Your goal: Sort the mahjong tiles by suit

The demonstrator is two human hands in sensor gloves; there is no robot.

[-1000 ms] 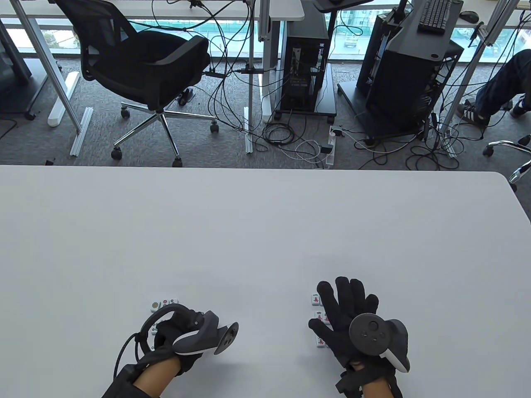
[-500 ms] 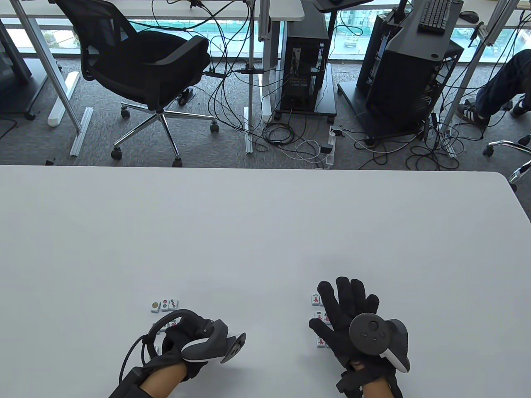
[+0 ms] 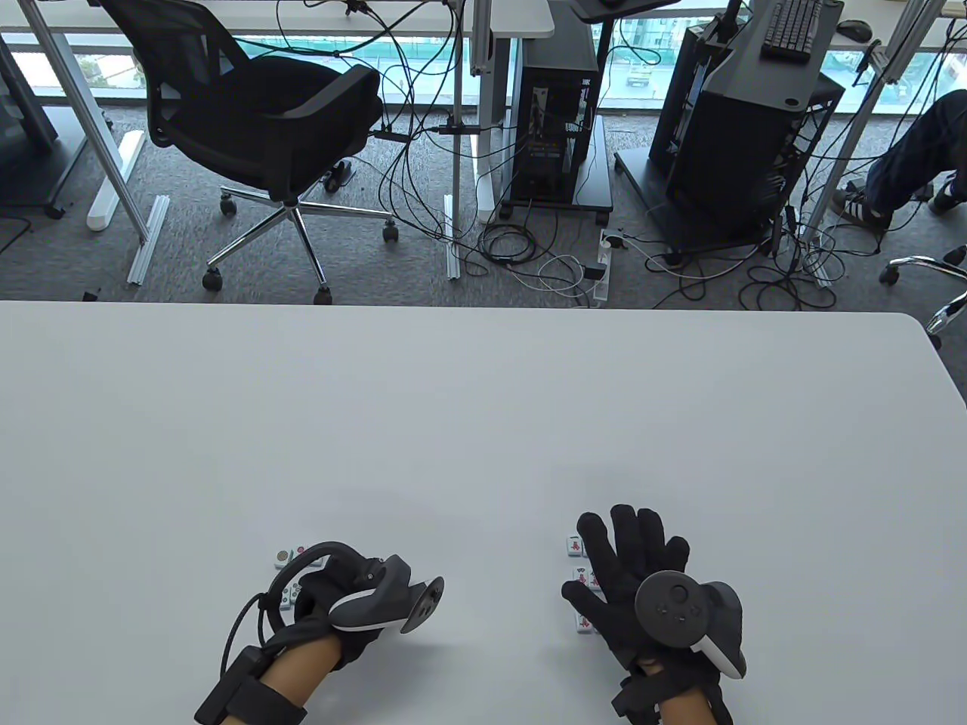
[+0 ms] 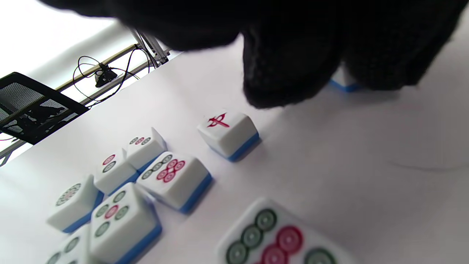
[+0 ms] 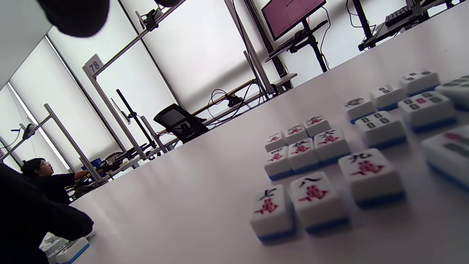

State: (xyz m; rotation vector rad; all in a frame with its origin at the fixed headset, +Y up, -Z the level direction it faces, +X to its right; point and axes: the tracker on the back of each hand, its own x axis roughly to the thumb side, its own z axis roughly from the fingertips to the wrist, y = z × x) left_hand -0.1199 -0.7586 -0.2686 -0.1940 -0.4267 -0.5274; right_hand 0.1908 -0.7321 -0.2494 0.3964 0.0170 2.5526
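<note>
Small white mahjong tiles with blue backs lie face up in two clusters near the table's front edge. My left hand [image 3: 332,596] is curled over the left cluster, where circle tiles [image 3: 285,557] peek out. In the left wrist view its fingertips [image 4: 289,73] hang just above a lone red-marked tile [image 4: 228,132], beside several circle tiles [image 4: 172,176]; another tile [image 4: 342,82] is half hidden behind the fingers. My right hand [image 3: 627,559] lies flat, fingers spread, over the right cluster of red character tiles [image 3: 574,545]. The right wrist view shows character tiles [image 5: 304,150] and bamboo tiles [image 5: 381,128].
The white table [image 3: 483,423] stretches far beyond both hands. An office chair [image 3: 257,128], computer towers [image 3: 559,113] and cables stand on the floor behind the far edge.
My left hand drew back toward the front edge, uncovering three circle tiles, then moved forward over them again. My right hand has not moved.
</note>
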